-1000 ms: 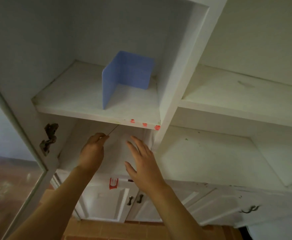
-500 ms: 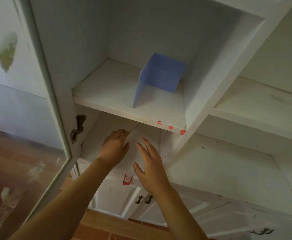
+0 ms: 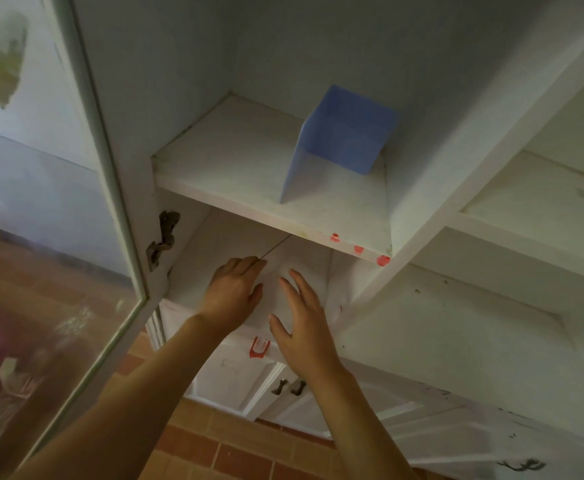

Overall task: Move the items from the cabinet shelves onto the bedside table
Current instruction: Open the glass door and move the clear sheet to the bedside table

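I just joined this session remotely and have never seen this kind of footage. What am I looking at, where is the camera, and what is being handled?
There is no machine here: these are a person's two bare hands, filmed by one wide-angle camera worn on the head, tilted up into an open white cabinet. The glass door stands open on the left.

On the upper shelf stands one thing, a blue folded panel, upright like a divider.

Both hands reach into the compartment below that shelf. The left hand and right hand lie against a white, sheet-like item that leans there. The fingers are spread rather than closed, so it looks touched, not yet gripped. What the item is, I cannot tell.

The bedside table is not in view.
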{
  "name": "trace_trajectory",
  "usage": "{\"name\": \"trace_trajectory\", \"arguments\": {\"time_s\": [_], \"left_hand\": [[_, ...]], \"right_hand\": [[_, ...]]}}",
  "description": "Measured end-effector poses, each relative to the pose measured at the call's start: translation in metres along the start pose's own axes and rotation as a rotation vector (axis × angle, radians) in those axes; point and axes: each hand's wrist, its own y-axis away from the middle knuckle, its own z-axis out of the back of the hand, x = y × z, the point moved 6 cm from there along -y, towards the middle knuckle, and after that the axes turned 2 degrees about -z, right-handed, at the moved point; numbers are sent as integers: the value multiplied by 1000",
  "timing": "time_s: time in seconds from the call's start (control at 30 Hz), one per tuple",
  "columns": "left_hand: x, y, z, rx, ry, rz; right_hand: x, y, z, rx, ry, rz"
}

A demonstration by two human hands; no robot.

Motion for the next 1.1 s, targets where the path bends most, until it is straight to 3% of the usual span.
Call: {"name": "trace_trajectory", "arguments": {"time_s": [0.5, 0.8, 1.1], "left_hand": [[40, 76, 58, -75, -3, 161], [32, 58, 70, -65, 51, 225], [32, 44, 56, -38, 98, 317]], "right_hand": [[16, -18, -13, -87, 84, 45], [4, -33, -12, -119, 215, -48], [-12, -34, -8, -44, 88, -145]]}}
